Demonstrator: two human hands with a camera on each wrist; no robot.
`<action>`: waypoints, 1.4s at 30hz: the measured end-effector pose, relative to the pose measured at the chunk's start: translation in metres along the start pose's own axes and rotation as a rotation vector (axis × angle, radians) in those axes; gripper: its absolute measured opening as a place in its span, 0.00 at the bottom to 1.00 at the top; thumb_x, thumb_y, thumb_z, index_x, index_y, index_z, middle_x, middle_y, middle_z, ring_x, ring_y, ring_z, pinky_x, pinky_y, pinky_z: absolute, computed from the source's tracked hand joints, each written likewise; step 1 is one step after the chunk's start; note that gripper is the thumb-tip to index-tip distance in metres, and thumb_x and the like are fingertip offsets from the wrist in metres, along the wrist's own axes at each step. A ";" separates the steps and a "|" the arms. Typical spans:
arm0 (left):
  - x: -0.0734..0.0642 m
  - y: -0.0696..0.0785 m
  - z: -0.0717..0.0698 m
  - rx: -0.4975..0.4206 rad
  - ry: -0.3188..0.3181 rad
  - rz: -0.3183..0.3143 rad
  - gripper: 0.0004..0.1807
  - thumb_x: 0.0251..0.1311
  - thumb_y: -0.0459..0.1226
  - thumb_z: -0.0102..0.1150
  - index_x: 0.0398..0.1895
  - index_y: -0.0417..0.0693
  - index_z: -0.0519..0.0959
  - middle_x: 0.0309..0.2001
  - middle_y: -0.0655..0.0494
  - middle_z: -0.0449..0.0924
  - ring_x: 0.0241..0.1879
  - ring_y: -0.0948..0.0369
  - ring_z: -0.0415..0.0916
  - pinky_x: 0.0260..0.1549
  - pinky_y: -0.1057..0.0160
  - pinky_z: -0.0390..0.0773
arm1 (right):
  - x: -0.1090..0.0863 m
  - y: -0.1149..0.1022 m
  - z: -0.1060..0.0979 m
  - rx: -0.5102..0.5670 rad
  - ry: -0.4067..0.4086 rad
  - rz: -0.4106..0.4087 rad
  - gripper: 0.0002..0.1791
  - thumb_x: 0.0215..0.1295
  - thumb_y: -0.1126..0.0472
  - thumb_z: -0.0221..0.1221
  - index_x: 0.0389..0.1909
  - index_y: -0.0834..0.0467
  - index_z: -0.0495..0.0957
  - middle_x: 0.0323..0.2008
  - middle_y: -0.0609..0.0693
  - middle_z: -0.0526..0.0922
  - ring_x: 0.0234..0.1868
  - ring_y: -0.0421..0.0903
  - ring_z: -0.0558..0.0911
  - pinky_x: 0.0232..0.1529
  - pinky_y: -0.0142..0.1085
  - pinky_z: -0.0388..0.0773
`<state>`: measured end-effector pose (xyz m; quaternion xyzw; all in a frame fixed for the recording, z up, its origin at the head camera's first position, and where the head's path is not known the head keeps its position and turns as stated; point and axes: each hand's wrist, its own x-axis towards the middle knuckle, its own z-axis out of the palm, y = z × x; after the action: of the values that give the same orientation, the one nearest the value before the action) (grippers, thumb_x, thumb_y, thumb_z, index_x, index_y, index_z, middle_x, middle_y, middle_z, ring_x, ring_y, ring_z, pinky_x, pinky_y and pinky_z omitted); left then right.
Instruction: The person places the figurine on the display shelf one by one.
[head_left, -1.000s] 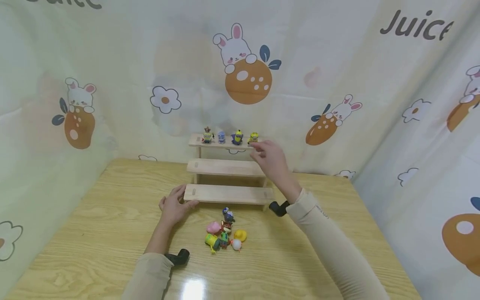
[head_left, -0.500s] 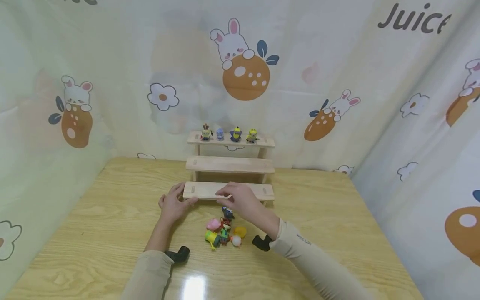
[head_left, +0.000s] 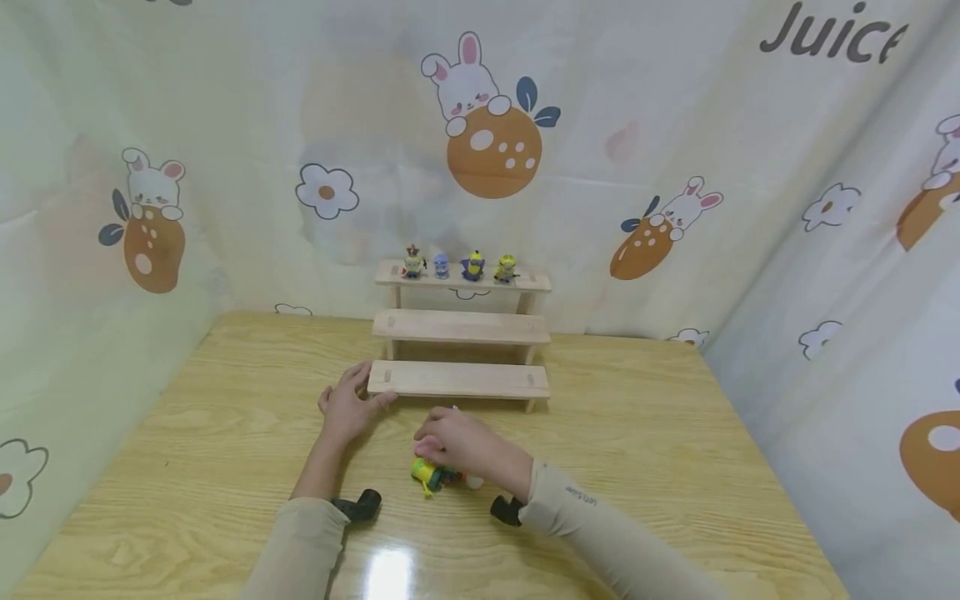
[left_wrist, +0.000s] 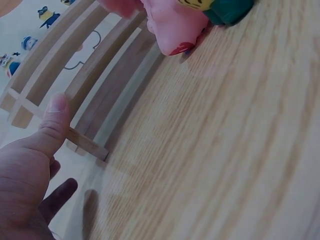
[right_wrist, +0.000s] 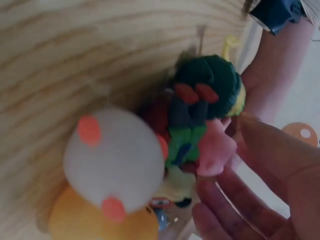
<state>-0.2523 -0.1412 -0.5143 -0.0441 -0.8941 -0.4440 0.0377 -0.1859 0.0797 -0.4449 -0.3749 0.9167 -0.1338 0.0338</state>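
High on the right of the pale cloth point(head_left: 577, 225), "Juice" point(head_left: 832, 33) appears in dark grey characters: a capital J, then lower case, the line sloping slightly downward to the right. The final letter is incomplete at its right side. At the upper left, the lower edges of further dark letters point(head_left: 176, 2) show; cut off, they cannot be read. On the person's right sleeve point(head_left: 600, 533), near the cuff, runs a short line of small dark lettering point(head_left: 581, 495), seemingly opening with "Let"; the remainder is too small to make out from here.
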 end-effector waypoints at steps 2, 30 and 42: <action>0.001 0.001 0.000 -0.007 0.003 0.001 0.47 0.50 0.58 0.65 0.71 0.46 0.61 0.71 0.47 0.60 0.69 0.45 0.58 0.65 0.37 0.29 | 0.000 0.000 0.003 0.006 -0.001 -0.007 0.12 0.65 0.54 0.59 0.44 0.55 0.84 0.43 0.47 0.82 0.43 0.39 0.81 0.47 0.29 0.78; 0.004 0.001 0.000 0.000 0.017 0.005 0.45 0.50 0.57 0.66 0.69 0.48 0.63 0.70 0.49 0.62 0.68 0.46 0.60 0.65 0.37 0.30 | 0.036 0.013 -0.001 0.239 -0.124 0.103 0.14 0.71 0.58 0.52 0.50 0.56 0.81 0.40 0.46 0.86 0.24 0.34 0.72 0.31 0.26 0.71; 0.001 0.002 0.000 -0.007 0.022 0.007 0.44 0.49 0.56 0.66 0.69 0.49 0.65 0.70 0.48 0.62 0.68 0.46 0.60 0.65 0.36 0.31 | 0.046 0.004 0.013 0.013 0.032 0.128 0.07 0.68 0.57 0.55 0.34 0.53 0.80 0.32 0.43 0.83 0.31 0.36 0.77 0.36 0.29 0.75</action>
<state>-0.2536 -0.1399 -0.5130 -0.0425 -0.8920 -0.4473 0.0493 -0.2193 0.0476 -0.4566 -0.3134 0.9383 -0.1431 0.0301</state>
